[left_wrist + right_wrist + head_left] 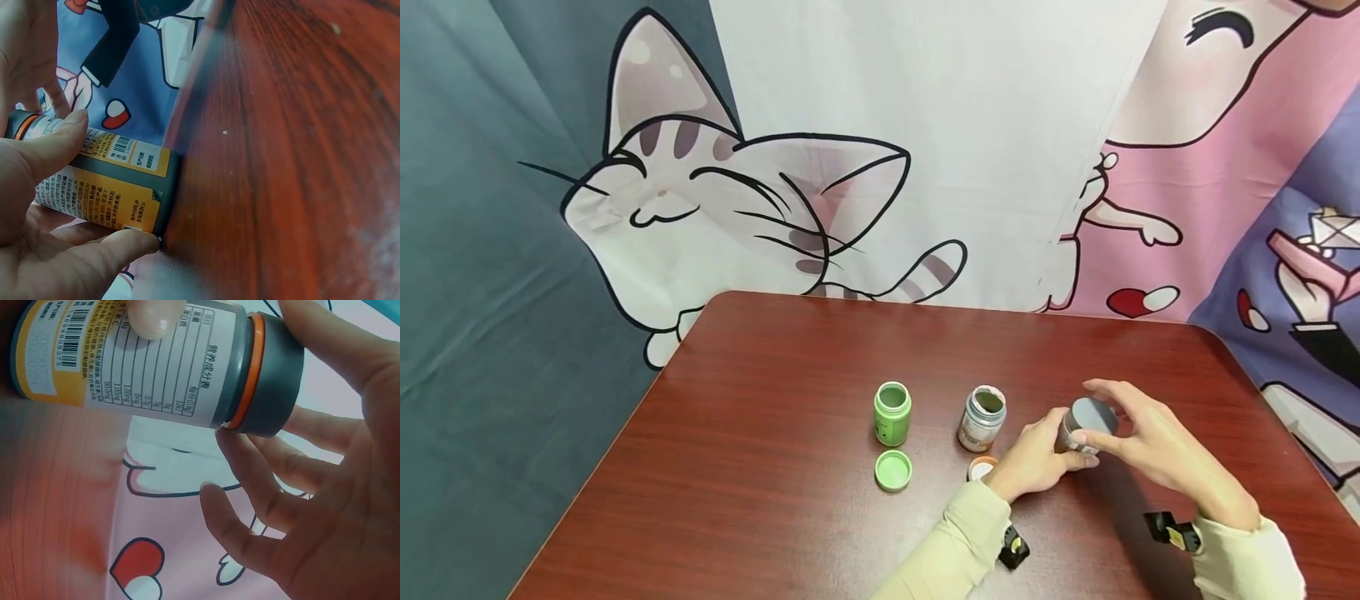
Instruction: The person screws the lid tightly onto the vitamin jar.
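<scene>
On the right of the table in the head view, my left hand [1033,458] holds a grey supplement bottle around its body, thumb and fingers on either side. Its yellow and white label [119,200] shows in the left wrist view, and the base is at the tabletop. My right hand [1157,442] reaches over the top and grips the grey bottle cap [1094,414] between thumb and fingers. An orange ring [249,372] lies just under the cap in the right wrist view. What the bottle contains is hidden.
An uncapped grey bottle [981,422] stands left of my hands; its orange-rimmed lid [981,468] lies before it, partly covered by my left hand. Farther left are an uncapped green bottle [892,419] and a green lid [893,471]. A cartoon-printed cloth [1000,125] hangs behind the table.
</scene>
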The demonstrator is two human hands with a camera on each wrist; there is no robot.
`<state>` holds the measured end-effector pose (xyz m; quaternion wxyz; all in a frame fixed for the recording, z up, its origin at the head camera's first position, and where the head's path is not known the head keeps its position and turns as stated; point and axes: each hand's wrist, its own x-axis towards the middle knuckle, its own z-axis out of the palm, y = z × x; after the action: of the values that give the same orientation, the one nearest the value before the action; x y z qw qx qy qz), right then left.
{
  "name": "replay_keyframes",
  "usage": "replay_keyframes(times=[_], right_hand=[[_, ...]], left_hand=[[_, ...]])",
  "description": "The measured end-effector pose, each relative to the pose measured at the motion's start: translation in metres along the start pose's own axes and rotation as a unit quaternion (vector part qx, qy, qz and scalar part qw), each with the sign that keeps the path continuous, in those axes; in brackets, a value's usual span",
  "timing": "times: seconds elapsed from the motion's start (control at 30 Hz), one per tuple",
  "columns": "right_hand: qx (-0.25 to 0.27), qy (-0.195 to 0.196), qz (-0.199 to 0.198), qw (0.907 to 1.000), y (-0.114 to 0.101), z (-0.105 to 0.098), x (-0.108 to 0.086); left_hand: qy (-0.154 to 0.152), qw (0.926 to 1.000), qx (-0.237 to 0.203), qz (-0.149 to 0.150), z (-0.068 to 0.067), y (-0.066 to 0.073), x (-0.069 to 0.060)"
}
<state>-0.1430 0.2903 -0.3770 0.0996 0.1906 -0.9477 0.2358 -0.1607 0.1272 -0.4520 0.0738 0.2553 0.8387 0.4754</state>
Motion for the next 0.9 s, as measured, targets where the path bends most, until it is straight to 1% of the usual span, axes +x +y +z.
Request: replay_keyframes(times=[0.1,0.2,0.27,0.37,0.5,0.6,0.67,0.77,0.9], right_hand=[[-0.006,0.003,-0.001,1.0000,0.001,-0.001,0.001],[0.002,-0.010,0.007,0.9999,0.003,-0.004,0.001],[0.015,-0.018,0.005,0.9997,0.004,-0.007,-0.001],[0.052,-0.031,0.008,0.9981,0.004,-0.011,-0.004],[0.084,-0.060,0.001,0.9946,0.003,-0.015,-0.007],[0.101,-0.083,-0.007,0.9914,0.003,-0.016,-0.009],[0.110,-0.088,-0.014,0.9899,0.002,-0.015,-0.010],[0.117,-0.087,-0.029,0.9890,0.003,-0.014,-0.010],[0.107,-0.085,-0.047,0.9895,0.004,-0.015,-0.010]], left_hand=[[0.003,1.0000,0.000,0.003,-0.001,0.000,0.002],[0.006,1.0000,0.005,0.001,-0.001,0.000,0.002],[0.006,1.0000,0.007,-0.003,-0.002,0.001,0.002],[0.007,0.9999,0.012,-0.004,-0.002,0.001,0.002],[0.008,0.9999,0.011,-0.003,-0.001,0.001,0.001],[0.007,0.9999,0.004,-0.011,0.000,0.001,0.000],[0.006,0.9998,-0.001,-0.018,0.000,0.001,0.000],[0.007,0.9997,-0.008,-0.022,0.000,0.001,0.000],[0.008,0.9998,-0.009,-0.017,0.001,0.001,0.001]])
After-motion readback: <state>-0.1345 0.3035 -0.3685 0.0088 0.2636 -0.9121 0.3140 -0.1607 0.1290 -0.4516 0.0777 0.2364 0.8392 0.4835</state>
